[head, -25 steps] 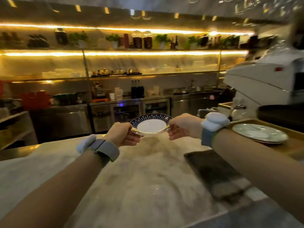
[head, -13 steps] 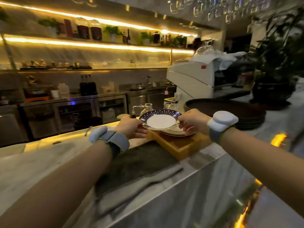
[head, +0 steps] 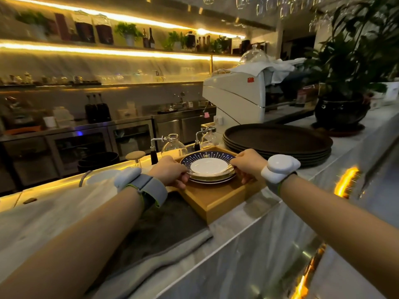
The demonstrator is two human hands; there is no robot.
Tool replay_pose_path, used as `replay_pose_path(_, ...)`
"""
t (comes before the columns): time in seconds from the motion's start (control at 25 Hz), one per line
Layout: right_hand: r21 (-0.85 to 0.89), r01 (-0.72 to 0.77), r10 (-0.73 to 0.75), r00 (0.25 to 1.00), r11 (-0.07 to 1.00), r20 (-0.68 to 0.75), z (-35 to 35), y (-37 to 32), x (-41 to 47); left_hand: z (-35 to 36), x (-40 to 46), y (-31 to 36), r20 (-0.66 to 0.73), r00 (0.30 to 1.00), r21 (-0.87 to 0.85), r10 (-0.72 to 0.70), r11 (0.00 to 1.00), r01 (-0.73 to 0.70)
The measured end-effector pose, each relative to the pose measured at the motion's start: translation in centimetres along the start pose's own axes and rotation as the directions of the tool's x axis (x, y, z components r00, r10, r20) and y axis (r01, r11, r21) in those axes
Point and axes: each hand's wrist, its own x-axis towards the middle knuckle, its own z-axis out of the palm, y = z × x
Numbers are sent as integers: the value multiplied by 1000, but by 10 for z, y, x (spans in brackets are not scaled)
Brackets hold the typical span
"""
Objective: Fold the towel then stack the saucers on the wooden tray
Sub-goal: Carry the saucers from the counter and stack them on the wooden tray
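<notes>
Two hands hold one blue-rimmed saucer [head: 209, 165] by opposite edges. The left hand [head: 170, 172] grips the saucer's left rim with curled fingers; the right hand [head: 248, 164] grips the right rim in the same way. The saucer sits level on top of a small stack of saucers [head: 212, 180] already lying in the wooden tray [head: 216, 198]; whether it rests fully on the stack or is held just above it cannot be told. The wooden tray stands on the marble tabletop [head: 248, 234], near its front edge.

The towel [head: 164, 229], dark grey, lies flat and folded on the tabletop directly left of the tray, touching its side, partly under the left forearm.

Each wrist carries a grey band with a white device.

Behind the tray, a stack of dark round trays [head: 277, 143] rests on the tabletop. Two glass siphon brewers [head: 172, 145] stand just behind the tray. A white machine [head: 235, 98] and a potted plant [head: 343, 108] stand farther back.
</notes>
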Motion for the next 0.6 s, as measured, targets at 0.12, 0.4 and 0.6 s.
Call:
replay_pose_path(0.12, -63, -1, 0, 1000, 998, -17, 2, -1, 3, -1, 6, 2, 27, 1000, 44, 9, 999, -10)
replay_pose_path(0.4, -199, -28, 25, 999, 980, -20, 4, -6, 6, -5, 11, 5, 121, 992, 113, 31, 993, -45)
replay_pose_path(0.6, -205, 12, -15, 1000, 979, -11, -10, -7, 10, -5, 15, 5, 130, 991, 209, 24, 977, -51)
